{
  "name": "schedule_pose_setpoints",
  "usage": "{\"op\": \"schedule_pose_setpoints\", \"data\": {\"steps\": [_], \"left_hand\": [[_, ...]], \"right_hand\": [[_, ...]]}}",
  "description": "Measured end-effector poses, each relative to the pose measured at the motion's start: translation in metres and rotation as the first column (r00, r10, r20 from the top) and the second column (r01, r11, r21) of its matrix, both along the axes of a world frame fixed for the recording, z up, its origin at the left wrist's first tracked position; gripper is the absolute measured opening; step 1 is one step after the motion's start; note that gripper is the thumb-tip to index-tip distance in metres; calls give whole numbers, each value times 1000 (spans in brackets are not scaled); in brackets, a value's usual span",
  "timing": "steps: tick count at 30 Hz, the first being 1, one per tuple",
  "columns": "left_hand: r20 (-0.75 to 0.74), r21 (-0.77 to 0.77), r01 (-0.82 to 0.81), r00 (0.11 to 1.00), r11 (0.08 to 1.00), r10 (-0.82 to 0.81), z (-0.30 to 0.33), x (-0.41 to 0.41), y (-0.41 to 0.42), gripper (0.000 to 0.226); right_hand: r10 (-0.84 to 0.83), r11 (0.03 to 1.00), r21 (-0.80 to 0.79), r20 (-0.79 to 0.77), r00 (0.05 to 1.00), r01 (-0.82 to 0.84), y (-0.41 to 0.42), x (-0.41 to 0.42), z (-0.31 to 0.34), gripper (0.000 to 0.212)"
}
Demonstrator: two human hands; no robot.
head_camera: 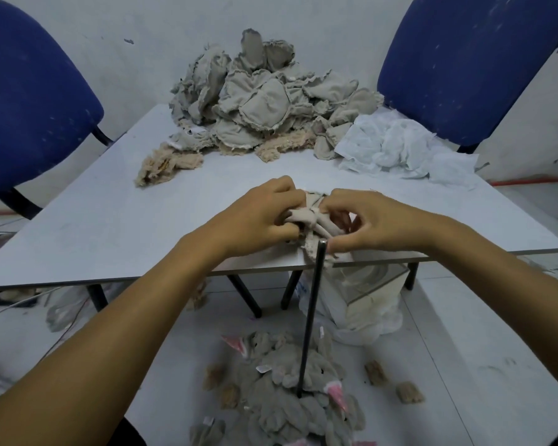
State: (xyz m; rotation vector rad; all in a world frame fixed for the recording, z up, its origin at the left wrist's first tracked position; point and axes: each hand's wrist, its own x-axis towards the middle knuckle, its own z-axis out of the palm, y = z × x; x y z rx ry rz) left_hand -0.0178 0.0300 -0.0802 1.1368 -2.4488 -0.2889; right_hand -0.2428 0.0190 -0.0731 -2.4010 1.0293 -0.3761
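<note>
A small beige fabric piece [313, 220] lies at the near edge of the grey table [110, 220]. My left hand [261, 217] grips its left side with curled fingers. My right hand [364, 220] pinches its right side, thumb and fingers bent over the cloth. A thin dark metal rod [310, 317] stands upright right in front of the fabric; its top reaches the table edge under my right hand and its foot sits in a heap on the floor. Most of the fabric is hidden by my fingers.
A big pile of grey-beige sewn fabric shells [264, 101] fills the table's far side, with fluffy tan pieces [165, 165] to its left and white cloth [397, 146] to its right. Blue chairs [29, 101] flank the table. Turned plush pieces [290, 397] litter the floor; a white bag [368, 304] stands under the table.
</note>
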Motion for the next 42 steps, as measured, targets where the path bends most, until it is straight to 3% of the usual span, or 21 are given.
{"op": "schedule_pose_setpoints", "data": {"steps": [2, 5, 8, 11, 14, 17, 23, 27, 29, 35, 38, 42], "left_hand": [[-62, -229, 3, 998, 973, -17, 1, 0, 7, 17], [-161, -527, -64, 987, 848, -26, 9, -3, 18, 26], [-197, -681, -70, 976, 729, -90, 17, -5, 29, 26], [-188, -737, -42, 971, 675, -145, 15, -9, 41, 33], [-150, -733, 7, 973, 680, -173, 4, -14, 51, 31], [-128, -721, 17, 979, 692, -158, -9, -17, 56, 28], [-151, -674, -31, 984, 738, -97, -35, -19, 64, 21], [-166, -557, -12, 981, 831, -96, -61, -17, 76, 8], [-179, -488, -6, 980, 873, -93, -73, -18, 82, 11], [-58, -463, 99, 988, 881, -141, -49, -3, 75, 17], [-113, -498, 96, 978, 862, -174, -21, -4, 69, 13], [-195, -542, 47, 964, 839, -180, 12, -8, 63, 7]], "right_hand": [[7, 976, -216, 121, 993, 19, 5, 2, 5, 24], [96, 833, -552, 213, 972, 38, 16, 9, 15, 11], [130, 649, -755, 226, 966, 89, 29, 10, 22, 15], [159, 512, -854, 200, 967, 92, 41, 8, 15, 15], [160, 456, -889, 125, 979, 39, 51, 3, -1, 18], [145, 462, -887, 98, 984, 20, 59, -1, -18, 13], [79, 586, -804, 180, 980, 101, 70, 0, -53, 9], [88, 749, -660, 186, 979, 58, 79, 0, -79, 22], [74, 772, -633, 182, 980, 60, 84, 0, -87, 20], [63, 633, -769, 166, 984, 89, 77, -3, -63, 16], [79, 515, -842, 231, 970, 159, 70, 1, -32, 15], [95, 507, -833, 311, 946, 223, 65, 7, -1, 19]]}}
